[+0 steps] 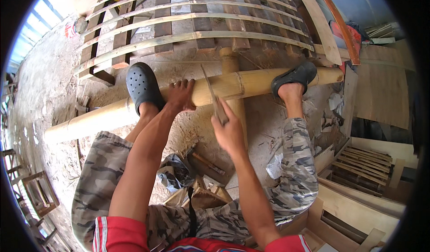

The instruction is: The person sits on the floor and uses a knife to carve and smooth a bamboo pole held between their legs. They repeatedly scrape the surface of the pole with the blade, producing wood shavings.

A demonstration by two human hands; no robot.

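Note:
A thick yellow bamboo pole (260, 81) lies crosswise in front of me, resting over another bamboo length (230, 63) that runs away from me. My left hand (181, 95) grips the pole from above, fingers curled over its far side and thumb on the near side. In my right hand (230, 131) is the handle of a hand saw (210, 84). Its narrow blade points away and slants across the pole, just right of my left hand; whether the teeth touch the bamboo, I cannot tell. My feet, in dark clogs (142, 84), press on the pole at both sides.
Beyond the pole stands a rack of dark timbers crossed by long bamboo strips (192, 36). A hammer (207, 162) and a dark bag (177, 171) lie on the floor between my legs. Wooden frames and a slatted panel (365, 162) are at the right. Shavings litter the floor.

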